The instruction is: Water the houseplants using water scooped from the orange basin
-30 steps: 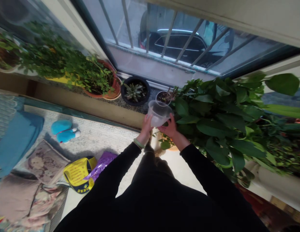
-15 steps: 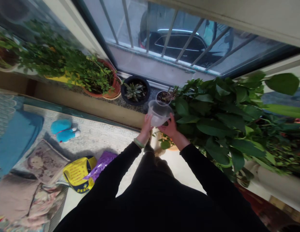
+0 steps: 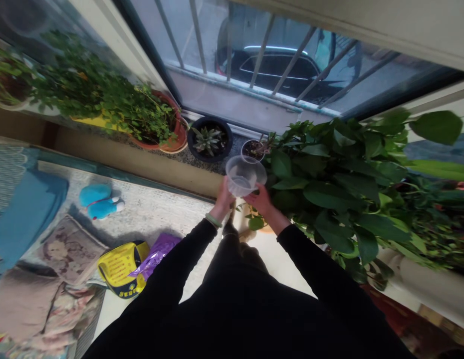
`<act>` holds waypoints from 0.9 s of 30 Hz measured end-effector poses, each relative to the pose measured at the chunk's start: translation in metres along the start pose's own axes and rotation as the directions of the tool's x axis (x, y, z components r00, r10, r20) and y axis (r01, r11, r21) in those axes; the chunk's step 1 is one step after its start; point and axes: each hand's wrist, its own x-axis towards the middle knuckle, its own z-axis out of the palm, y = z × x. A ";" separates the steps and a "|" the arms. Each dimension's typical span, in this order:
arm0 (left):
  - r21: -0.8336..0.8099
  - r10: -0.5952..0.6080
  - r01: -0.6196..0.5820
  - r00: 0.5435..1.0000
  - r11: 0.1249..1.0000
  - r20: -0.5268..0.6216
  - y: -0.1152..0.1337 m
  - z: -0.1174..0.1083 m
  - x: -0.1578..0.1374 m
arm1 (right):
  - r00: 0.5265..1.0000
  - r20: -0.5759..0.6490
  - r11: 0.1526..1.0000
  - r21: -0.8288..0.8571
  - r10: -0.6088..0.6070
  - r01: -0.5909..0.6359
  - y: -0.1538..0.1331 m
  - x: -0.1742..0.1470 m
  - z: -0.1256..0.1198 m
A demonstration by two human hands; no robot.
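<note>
A clear plastic bowl point(image 3: 242, 178) is held between both hands in front of the window sill. My left hand point(image 3: 223, 202) grips its left side, and a pale bangle circles that wrist. On the lower right of the bowl, my right hand point(image 3: 261, 201) has its fingers closed on the wall. Just beyond the rim stands a small white pot point(image 3: 253, 148) with dark soil and a thin dry plant. To its left sits a black pot point(image 3: 194, 128) with a spiky succulent point(image 3: 206, 140). What the bowl contains, if anything, I cannot make out.
Large dark-green leaves point(image 3: 337, 189) crowd the right side near my right arm. Leafy plants point(image 3: 90, 94) and a terracotta pot point(image 3: 177, 130) line the sill at left. A blue plush toy point(image 3: 99, 200), a yellow cap point(image 3: 119, 264), a purple packet point(image 3: 157, 254) and cushions point(image 3: 69, 249) lie lower left.
The bowl has shifted slightly left and tipped so that more of its inside faces me. Both hands have moved a little with it, keeping their hold.
</note>
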 end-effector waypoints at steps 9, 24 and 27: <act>-0.047 0.070 -0.070 0.997 0.996 -0.012 -0.014 -0.024 -0.021 | 0.977 0.195 0.996 -0.006 -0.091 0.094 0.030 -0.015 -0.018; -0.064 0.089 -0.094 0.993 0.994 -0.076 -0.026 -0.023 -0.044 | 0.957 0.268 0.994 0.020 -0.109 0.107 0.046 -0.017 -0.039; -0.080 0.082 -0.089 0.993 0.993 -0.081 -0.026 -0.021 -0.043 | 0.958 0.267 0.994 0.021 -0.107 0.105 0.045 -0.013 -0.041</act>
